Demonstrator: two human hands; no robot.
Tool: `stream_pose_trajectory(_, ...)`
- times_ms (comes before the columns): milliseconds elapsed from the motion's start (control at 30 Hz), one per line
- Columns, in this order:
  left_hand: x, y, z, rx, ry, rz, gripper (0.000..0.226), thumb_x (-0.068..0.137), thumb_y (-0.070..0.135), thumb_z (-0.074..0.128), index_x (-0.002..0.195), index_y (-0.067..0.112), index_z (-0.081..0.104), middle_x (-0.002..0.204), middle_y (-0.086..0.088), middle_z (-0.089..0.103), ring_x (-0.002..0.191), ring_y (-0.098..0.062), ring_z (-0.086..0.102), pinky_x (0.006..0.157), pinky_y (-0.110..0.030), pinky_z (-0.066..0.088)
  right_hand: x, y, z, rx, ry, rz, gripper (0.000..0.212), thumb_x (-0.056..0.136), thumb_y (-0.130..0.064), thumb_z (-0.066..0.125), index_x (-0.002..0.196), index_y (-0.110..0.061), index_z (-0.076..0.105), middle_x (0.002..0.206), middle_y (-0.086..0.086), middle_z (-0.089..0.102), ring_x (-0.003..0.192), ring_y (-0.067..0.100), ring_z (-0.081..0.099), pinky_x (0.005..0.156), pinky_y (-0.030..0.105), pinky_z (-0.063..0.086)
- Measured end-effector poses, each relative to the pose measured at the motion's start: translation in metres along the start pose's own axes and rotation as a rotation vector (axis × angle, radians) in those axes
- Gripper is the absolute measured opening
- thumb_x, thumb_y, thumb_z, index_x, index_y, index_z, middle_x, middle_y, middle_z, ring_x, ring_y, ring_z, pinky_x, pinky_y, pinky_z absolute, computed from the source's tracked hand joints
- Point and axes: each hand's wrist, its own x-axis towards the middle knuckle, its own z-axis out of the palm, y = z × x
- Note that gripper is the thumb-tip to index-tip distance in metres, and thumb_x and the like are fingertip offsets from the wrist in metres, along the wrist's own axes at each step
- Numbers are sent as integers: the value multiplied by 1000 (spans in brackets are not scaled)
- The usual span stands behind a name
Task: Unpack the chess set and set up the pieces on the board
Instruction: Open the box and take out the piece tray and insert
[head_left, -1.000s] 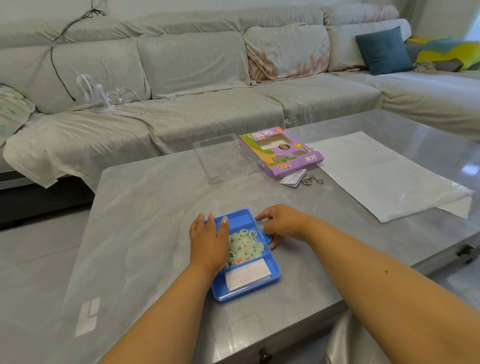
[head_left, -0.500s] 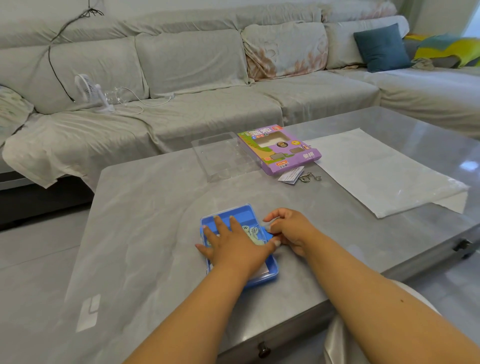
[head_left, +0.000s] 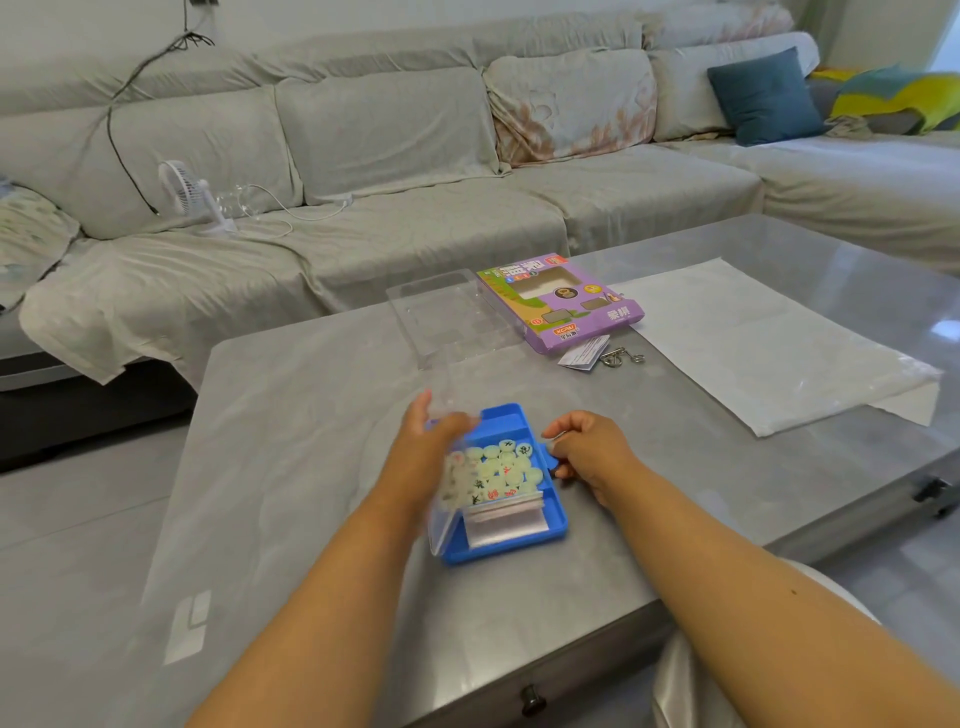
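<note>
A blue case (head_left: 551, 525) lies on the grey table (head_left: 311, 415) near its front edge. Inside are several pale green round chess pieces (head_left: 506, 465) with red and black characters, and a folded clear bag (head_left: 504, 519) in the near compartment. The case's clear lid (head_left: 451, 499) stands tilted up along the left side. My left hand (head_left: 423, 452) grips that lid, its fingers showing through the plastic. My right hand (head_left: 589, 452) has curled fingers at the small blue tab on the case's right side.
Behind the case lie a clear plastic tray (head_left: 447, 317), a purple game box (head_left: 563, 306), a paper leaflet (head_left: 584, 353) and metal rings (head_left: 621, 357). A large white sheet (head_left: 769, 343) covers the table's right part. A grey sofa (head_left: 415, 208) with a small fan (head_left: 192, 197) stands beyond.
The case's clear lid was flat under my left hand; now it is swung up to the left and the pieces are uncovered. My right hand stays at the right tab.
</note>
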Motion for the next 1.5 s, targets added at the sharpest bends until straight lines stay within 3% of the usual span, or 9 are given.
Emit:
stream_pose_trajectory(200, -6, -13, -49, -622, 163, -93, 58, 69, 35, 58, 125, 21, 56, 123, -4, 58, 112, -25, 59, 97, -47, 44, -2, -9, -1, -366, 144, -307, 4, 83, -17, 65, 81, -19, 62, 79, -5, 60, 72, 11, 55, 61, 20, 42)
stream_pose_trajectory(300, -6, -23, -61, -664, 247, -78, 46, 86, 29, 48, 129, 16, 54, 128, -7, 57, 117, -28, 57, 103, -50, 40, -23, -22, -5, -403, -238, -479, 19, 75, -28, 76, 91, -23, 66, 91, -6, 57, 79, 6, 49, 71, 18, 42)
stream_pose_trajectory(400, -6, -32, -69, -671, 313, -82, 34, 90, 18, 40, 118, 6, 56, 121, -14, 59, 108, -29, 62, 95, -43, 48, -32, -22, -6, -767, -479, -508, 38, 69, -33, 79, 104, -28, 64, 103, -11, 53, 94, 3, 47, 76, 13, 40)
stream_pose_trajectory(567, -5, -44, -88, -503, 455, -60, 11, 90, 2, 50, 92, -2, 60, 91, -22, 64, 68, -23, 71, 58, -25, 59, -20, -19, -3, -774, -235, -470, 9, 83, -14, 60, 88, -16, 67, 83, -3, 59, 78, 15, 54, 58, 15, 37)
stream_pose_trajectory(833, 7, -47, -113, -498, 698, -22, 31, 94, -3, 41, 124, -11, 47, 101, -23, 57, 82, -30, 63, 63, -29, 56, -11, -22, 6, -374, 13, -376, 16, 91, -10, 52, 83, -8, 66, 80, 7, 69, 75, 19, 63, 63, 24, 43)
stream_pose_trajectory(1000, 22, -46, -123, -358, 738, 27, 32, 95, 0, 44, 127, -2, 48, 83, -7, 57, 70, -15, 61, 55, -21, 55, -9, -18, 8, -238, 28, -265, 17, 94, -12, 50, 88, -8, 66, 77, 5, 66, 59, 9, 63, 64, 22, 48)
stream_pose_trajectory(1300, 44, -46, -169, -208, 882, 22, 30, 94, 8, 46, 123, 5, 54, 103, -14, 59, 72, -16, 62, 70, -30, 54, -5, -12, 11, -94, 22, -162, 14, 91, -12, 58, 81, -6, 65, 71, 11, 65, 48, 14, 59, 59, 27, 53)
stream_pose_trajectory(1433, 43, -34, -165, 497, 928, -102, 42, 92, 33, 52, 129, 13, 52, 133, -19, 47, 124, -40, 40, 100, -49, 36, -6, -9, 17, -81, 32, -134, 25, 86, -21, 67, 66, -8, 58, 59, 8, 59, 40, 13, 48, 40, 19, 42)
stream_pose_trajectory(1500, 36, -21, -141, 711, 939, 33, 42, 89, 28, 57, 128, 14, 53, 138, -19, 41, 128, -40, 30, 103, -50, 29, -7, -9, 18, -82, 52, -128, 31, 82, -26, 71, 62, -9, 54, 55, 8, 57, 41, 15, 44, 41, 21, 37)
